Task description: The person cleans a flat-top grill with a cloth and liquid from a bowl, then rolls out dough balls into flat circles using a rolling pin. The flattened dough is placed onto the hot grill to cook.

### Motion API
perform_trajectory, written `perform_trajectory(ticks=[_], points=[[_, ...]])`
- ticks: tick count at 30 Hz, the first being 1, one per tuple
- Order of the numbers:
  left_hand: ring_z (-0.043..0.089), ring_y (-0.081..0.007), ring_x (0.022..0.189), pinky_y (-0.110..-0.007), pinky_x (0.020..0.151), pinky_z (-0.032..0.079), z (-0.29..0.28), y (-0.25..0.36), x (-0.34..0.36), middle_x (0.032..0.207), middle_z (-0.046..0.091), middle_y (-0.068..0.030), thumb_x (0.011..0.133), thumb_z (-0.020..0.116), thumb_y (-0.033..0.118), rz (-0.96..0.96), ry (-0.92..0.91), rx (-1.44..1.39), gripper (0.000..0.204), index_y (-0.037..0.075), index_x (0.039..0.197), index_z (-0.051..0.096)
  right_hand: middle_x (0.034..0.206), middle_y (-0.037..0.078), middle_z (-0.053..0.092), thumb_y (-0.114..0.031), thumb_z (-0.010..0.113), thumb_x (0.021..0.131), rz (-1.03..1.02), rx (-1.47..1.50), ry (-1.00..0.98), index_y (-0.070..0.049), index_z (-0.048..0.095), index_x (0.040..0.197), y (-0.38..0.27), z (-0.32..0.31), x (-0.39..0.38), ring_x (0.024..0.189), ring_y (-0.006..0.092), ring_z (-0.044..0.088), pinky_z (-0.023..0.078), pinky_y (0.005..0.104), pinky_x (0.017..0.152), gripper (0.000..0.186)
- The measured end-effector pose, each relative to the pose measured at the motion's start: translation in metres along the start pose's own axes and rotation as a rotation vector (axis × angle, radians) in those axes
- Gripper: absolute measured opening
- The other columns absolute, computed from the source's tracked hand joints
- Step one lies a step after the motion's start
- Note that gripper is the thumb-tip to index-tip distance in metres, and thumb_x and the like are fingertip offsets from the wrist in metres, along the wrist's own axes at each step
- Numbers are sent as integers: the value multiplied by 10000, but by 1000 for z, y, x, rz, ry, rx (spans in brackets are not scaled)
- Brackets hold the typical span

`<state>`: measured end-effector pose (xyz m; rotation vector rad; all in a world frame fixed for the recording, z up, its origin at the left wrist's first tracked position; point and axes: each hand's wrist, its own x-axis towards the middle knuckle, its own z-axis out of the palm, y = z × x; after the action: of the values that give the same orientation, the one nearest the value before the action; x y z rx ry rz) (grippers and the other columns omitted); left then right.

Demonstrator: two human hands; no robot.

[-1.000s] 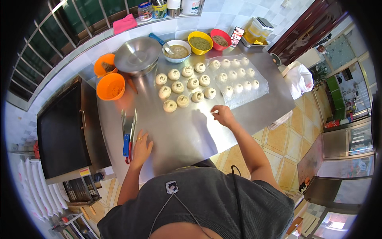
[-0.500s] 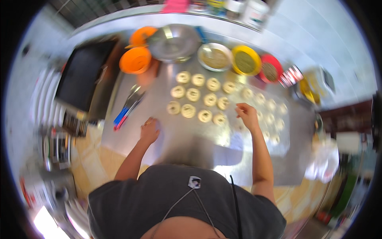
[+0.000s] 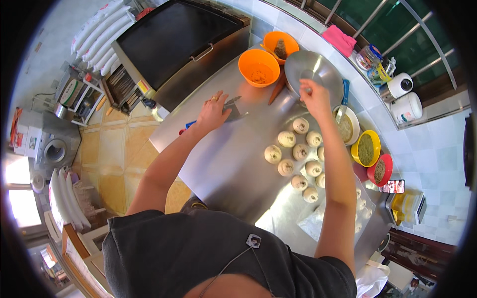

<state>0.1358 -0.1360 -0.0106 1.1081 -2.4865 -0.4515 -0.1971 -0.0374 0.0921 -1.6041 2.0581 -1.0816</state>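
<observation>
My left hand [image 3: 214,113] lies over metal-bladed tools on the steel table, its fingers stretched out; a serrated blade [image 3: 232,101], a blue handle [image 3: 191,123] and a red handle end [image 3: 182,131] show around it. I cannot tell whether it touches them. My right hand [image 3: 315,97] is over the near edge of the large steel bowl [image 3: 325,67]. Its fingers curl in toward the thumb, and whatever they may hold is hidden. Below my right forearm, several round filled dough pieces [image 3: 300,152] stand in rows, partly covered by the arm.
Orange bowls [image 3: 259,68] and a brown tapered stick [image 3: 277,89] are beside the steel bowl. A blue-handled spatula [image 3: 344,97] rests at a bowl of paste [image 3: 351,126]. Yellow [image 3: 366,148] and red [image 3: 380,170] bowls follow. A black-topped appliance [image 3: 181,44] borders the table's left.
My view has turned left. My right hand has gone from beside the dough pieces to the steel bowl. My left hand has moved from bare table onto the tools.
</observation>
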Motion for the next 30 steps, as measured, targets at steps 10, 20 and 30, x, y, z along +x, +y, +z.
perform_trajectory(ticks=[10, 20, 30], points=[[612, -404, 1075, -463, 921, 508, 9, -42, 194, 1161, 615, -279, 858, 614, 249, -89, 31, -300, 481, -33, 1244, 558, 1033, 188, 693, -134, 597, 847, 195, -636, 126, -53, 671, 1094, 19, 89, 216, 1018, 356, 648, 536, 437, 864, 271], [644, -341, 996, -424, 861, 528, -5, -26, 273, 1079, 654, -178, 800, 729, 308, 55, -149, -327, 562, 141, 1307, 555, 1097, 227, 680, -133, 577, 856, 620, -629, -80, 4, 708, 1022, 103, 162, 293, 1032, 360, 661, 536, 414, 883, 252], [656, -350, 854, -444, 770, 536, 22, -11, 306, 937, 670, -152, 815, 684, 208, 209, -86, -358, 171, 68, 910, 661, 1047, 226, 688, -149, 664, 815, 495, -624, 26, 1, 700, 971, 100, 152, 296, 1000, 357, 669, 551, 433, 830, 220]])
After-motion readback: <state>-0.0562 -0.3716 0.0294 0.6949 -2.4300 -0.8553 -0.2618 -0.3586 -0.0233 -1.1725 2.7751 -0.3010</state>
